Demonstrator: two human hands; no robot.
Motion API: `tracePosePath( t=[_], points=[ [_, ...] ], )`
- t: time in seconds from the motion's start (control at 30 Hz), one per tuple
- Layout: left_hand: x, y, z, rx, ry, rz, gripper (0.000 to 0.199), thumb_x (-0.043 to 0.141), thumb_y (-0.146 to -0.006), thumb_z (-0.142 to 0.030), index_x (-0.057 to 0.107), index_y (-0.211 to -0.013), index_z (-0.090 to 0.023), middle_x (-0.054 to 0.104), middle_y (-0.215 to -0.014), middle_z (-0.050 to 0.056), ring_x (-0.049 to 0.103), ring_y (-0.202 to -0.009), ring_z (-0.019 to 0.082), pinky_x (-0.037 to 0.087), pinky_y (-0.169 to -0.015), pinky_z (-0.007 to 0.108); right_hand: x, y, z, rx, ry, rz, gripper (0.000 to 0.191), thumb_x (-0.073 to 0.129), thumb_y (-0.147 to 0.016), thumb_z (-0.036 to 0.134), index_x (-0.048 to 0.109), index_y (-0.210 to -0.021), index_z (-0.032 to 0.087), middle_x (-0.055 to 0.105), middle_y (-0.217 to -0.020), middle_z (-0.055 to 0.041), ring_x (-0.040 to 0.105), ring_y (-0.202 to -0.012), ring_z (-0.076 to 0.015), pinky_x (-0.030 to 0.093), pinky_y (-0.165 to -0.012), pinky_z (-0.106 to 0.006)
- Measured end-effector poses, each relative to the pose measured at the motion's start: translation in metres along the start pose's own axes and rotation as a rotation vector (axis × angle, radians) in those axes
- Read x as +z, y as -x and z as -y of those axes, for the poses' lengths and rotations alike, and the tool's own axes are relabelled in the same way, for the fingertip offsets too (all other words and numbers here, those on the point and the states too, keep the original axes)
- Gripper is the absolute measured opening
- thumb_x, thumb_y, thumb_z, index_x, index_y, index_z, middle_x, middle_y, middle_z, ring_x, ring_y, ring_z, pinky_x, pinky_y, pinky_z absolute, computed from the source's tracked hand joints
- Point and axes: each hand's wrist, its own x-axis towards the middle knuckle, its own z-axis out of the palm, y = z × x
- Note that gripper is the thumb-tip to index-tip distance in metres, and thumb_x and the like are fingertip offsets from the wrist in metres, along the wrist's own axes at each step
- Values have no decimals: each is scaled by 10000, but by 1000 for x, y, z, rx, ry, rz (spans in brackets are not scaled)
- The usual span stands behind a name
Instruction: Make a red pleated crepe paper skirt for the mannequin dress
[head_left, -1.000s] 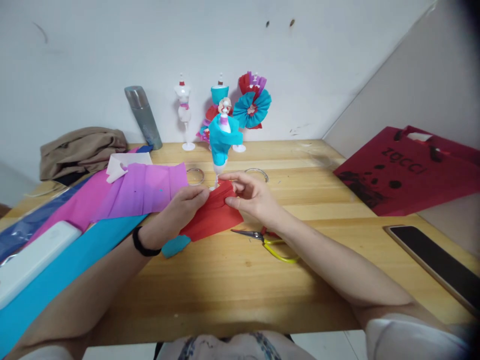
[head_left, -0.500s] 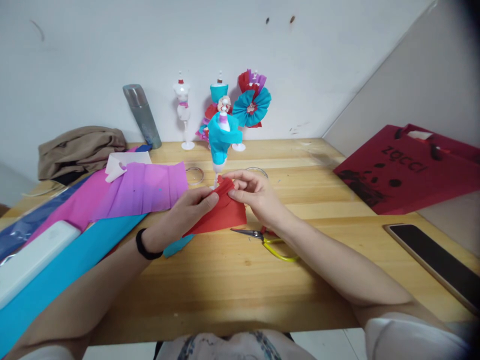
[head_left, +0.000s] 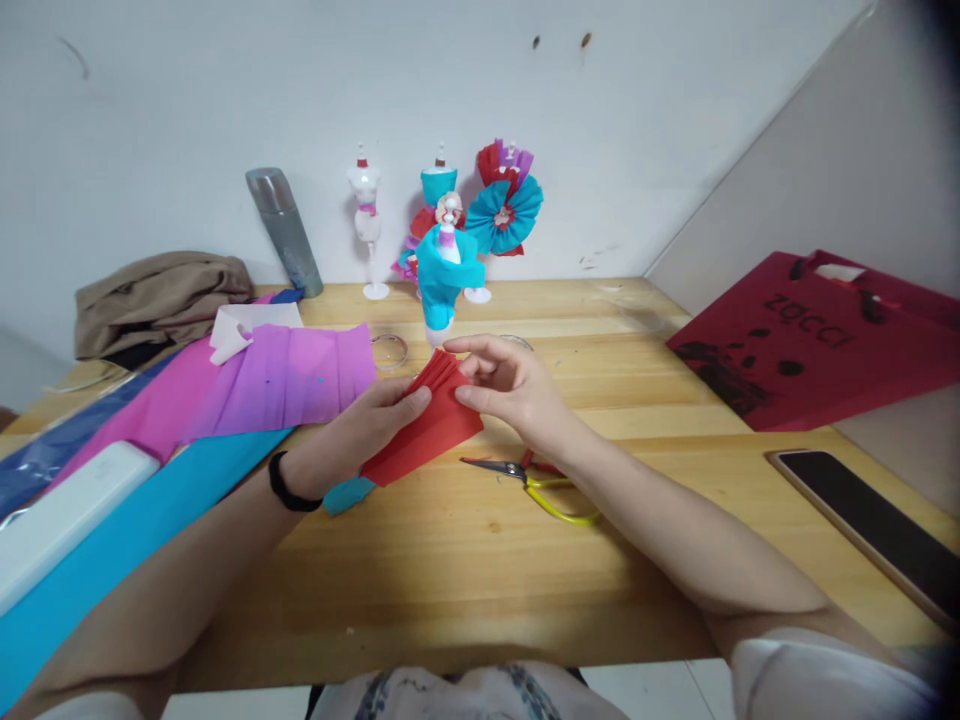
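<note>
A piece of red paper (head_left: 431,432) with several narrow pleats gathered at its top edge hangs between my hands. My left hand (head_left: 382,412) pinches the pleats between thumb and fingers. At the paper's right edge, my right hand (head_left: 514,385) has its thumb against the red paper, the fingers curled behind. Just beyond stands a small mannequin (head_left: 448,270) wrapped in turquoise paper. Scissors (head_left: 525,475) with yellow and red handles lie below my right hand. A turquoise scrap (head_left: 347,496) pokes out below the red paper.
Left: purple paper (head_left: 300,380), turquoise paper (head_left: 150,510), a white box (head_left: 75,520), brown cloth (head_left: 161,295) and a grey bottle (head_left: 285,235). More mannequins (head_left: 365,225) stand by the wall. Right: a red bag (head_left: 817,350) and a phone (head_left: 870,525).
The red paper has tilted and shifted slightly left, and its pleats now show gathered under my left thumb. My left hand moved a little left; my right hand barely moved.
</note>
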Motion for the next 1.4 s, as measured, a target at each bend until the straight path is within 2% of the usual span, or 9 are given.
tracePosePath(
  t=[0.2,0.47,0.7,0.9,1.03,1.1,1.2,1.3,1.4],
  points=[
    [-2,0,1,-109,28,-24,513,718,-767,-616,677,-937,-134,703,-809,60,592,-657,143,401,-561,241,0,-2,-5,-100,126,-39,329,701,-670,159,673,-995,205,601,-690,56,559,-616,-91,454,-639,-279],
    [-2,0,1,-83,-4,13,450,671,-818,-593,655,-894,-150,678,-780,35,550,-637,122,378,-552,238,1,1,-5,-259,371,-129,273,675,-721,173,709,-989,209,679,-768,-2,642,-738,-156,520,-781,-356],
    [-3,0,-2,-27,-158,95,402,667,-820,-533,636,-916,-144,628,-760,25,525,-652,132,378,-567,250,2,4,-4,-356,548,-183,233,659,-771,182,725,-990,231,713,-797,-8,662,-782,-181,532,-808,-370],
    [-1,0,-3,-9,-327,38,357,595,-852,-495,613,-880,-139,584,-744,14,484,-618,123,350,-525,241,0,6,-4,-469,688,-160,208,647,-822,179,716,-1015,216,717,-829,-37,659,-815,-200,521,-826,-389],
    [-1,1,-3,-9,-339,51,338,573,-857,-476,593,-858,-139,597,-775,24,501,-651,131,378,-550,245,-3,3,-3,-539,752,-92,285,629,-811,165,695,-1082,226,711,-896,-58,645,-879,-227,513,-841,-419],
    [-1,1,-4,-15,-327,55,330,573,-858,-469,594,-874,-140,616,-808,37,517,-676,138,392,-564,247,-4,2,-3,-517,730,-46,358,650,-789,171,677,-1141,234,713,-1033,-81,639,-978,-249,511,-868,-437],
    [-2,0,-3,-28,-317,61,345,575,-856,-476,601,-901,-135,634,-821,48,530,-671,141,398,-562,247,-4,0,-4,-403,626,13,440,677,-769,195,650,-1205,251,679,-1225,-92,623,-1110,-267,513,-906,-446],
    [-3,-1,-3,-11,-356,39,338,603,-839,-462,615,-905,-131,635,-790,43,536,-656,144,398,-555,247,-5,-1,-5,-324,489,-23,403,689,-769,238,662,-1171,238,681,-1221,-98,643,-1089,-252,523,-905,-430],
    [-5,-1,-3,26,-365,31,351,634,-827,-468,635,-931,-133,633,-772,29,525,-636,136,383,-537,237,-5,0,-4,-250,364,-106,304,680,-795,279,677,-1094,228,719,-1096,-86,671,-1007,-222,538,-876,-405]
  ],
)
